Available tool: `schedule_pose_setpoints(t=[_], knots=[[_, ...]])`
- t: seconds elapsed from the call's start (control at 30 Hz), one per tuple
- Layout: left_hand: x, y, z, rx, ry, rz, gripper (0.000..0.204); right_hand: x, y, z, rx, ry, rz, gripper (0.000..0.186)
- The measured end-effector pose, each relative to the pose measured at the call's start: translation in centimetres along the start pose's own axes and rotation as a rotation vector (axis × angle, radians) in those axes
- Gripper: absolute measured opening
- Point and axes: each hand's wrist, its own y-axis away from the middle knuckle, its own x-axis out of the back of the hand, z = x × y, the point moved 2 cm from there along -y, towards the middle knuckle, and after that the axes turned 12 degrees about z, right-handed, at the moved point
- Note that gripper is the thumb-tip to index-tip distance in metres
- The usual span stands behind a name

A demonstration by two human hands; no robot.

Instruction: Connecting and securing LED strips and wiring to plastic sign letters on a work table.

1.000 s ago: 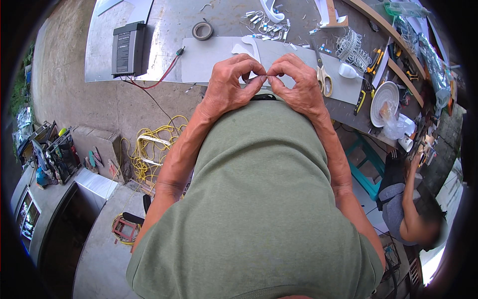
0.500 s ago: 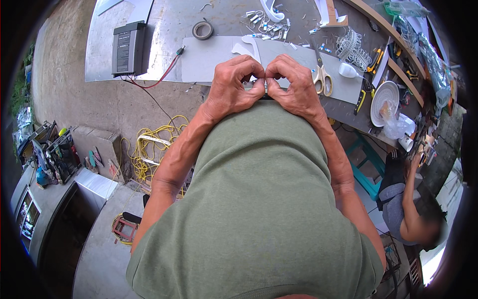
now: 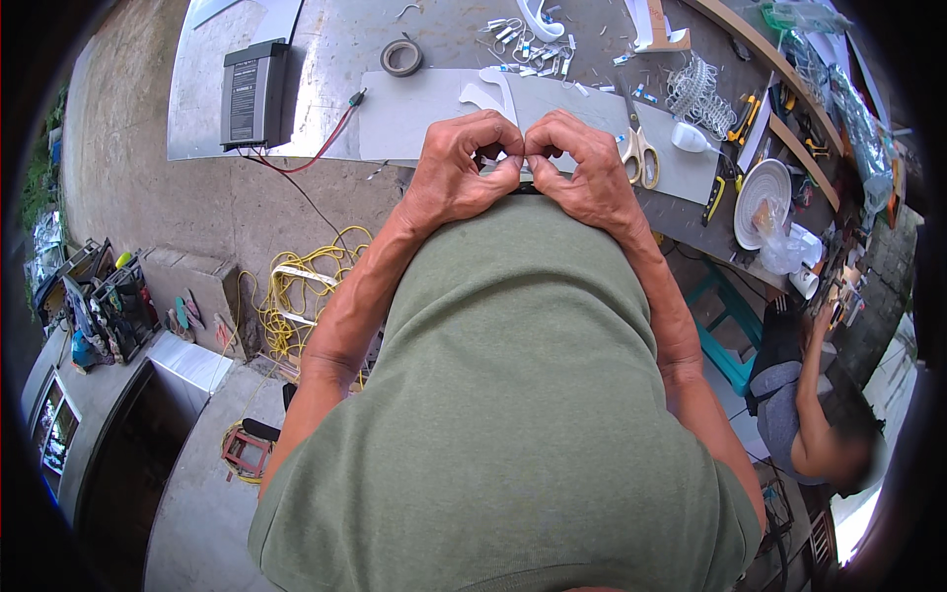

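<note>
My left hand (image 3: pixel 464 163) and my right hand (image 3: pixel 582 170) meet fingertip to fingertip over the near edge of the work table. Both are closed in a pinch; whatever sits between the fingertips is too small and too covered to name. Beneath and beyond them lies a long light-grey sheet (image 3: pixel 424 109). On it, just past my hands, is a white curved letter-like piece (image 3: pixel 501 94). Scissors with cream handles (image 3: pixel 646 163) rest close to my right hand. A roll of dark tape (image 3: pixel 401 58) lies beyond my left hand.
Several small white modules with wires (image 3: pixel 538 59) are scattered at the back. A black power supply box (image 3: pixel 254 97) stands far left, its red cable reaching the sheet. Coiled wire (image 3: pixel 695 94), cutters and a round white lid (image 3: pixel 762 205) crowd the right. Another person (image 3: pixel 814 414) works at lower right.
Almost nothing differs. My pinched fingers have shifted very slightly, staying together at the same place.
</note>
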Motion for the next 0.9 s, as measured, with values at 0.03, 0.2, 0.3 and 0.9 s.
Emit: schedule_pose_setpoints(t=[0.03, 0.2, 0.3, 0.9], knots=[[0.0, 0.0, -0.1, 0.002, 0.016, 0.0, 0.008, 0.0, 0.0, 0.0, -0.001, -0.002, -0.001, 0.012], [0.0, 0.0, -0.6, 0.019, 0.046, -0.005, 0.006, 0.3, -0.1, 0.0, -0.05, -0.005, -0.017, 0.011], [0.2, 0.0, -0.5, 0.031, 0.052, 0.013, 0.005, 0.4, -0.2, -0.2, -0.089, 0.002, -0.017, 0.013], [0.7, -0.2, -2.6, 0.156, 0.179, 0.028, 0.034, 1.0, 0.8, 3.0, -0.331, -0.187, -0.125, 0.037]])
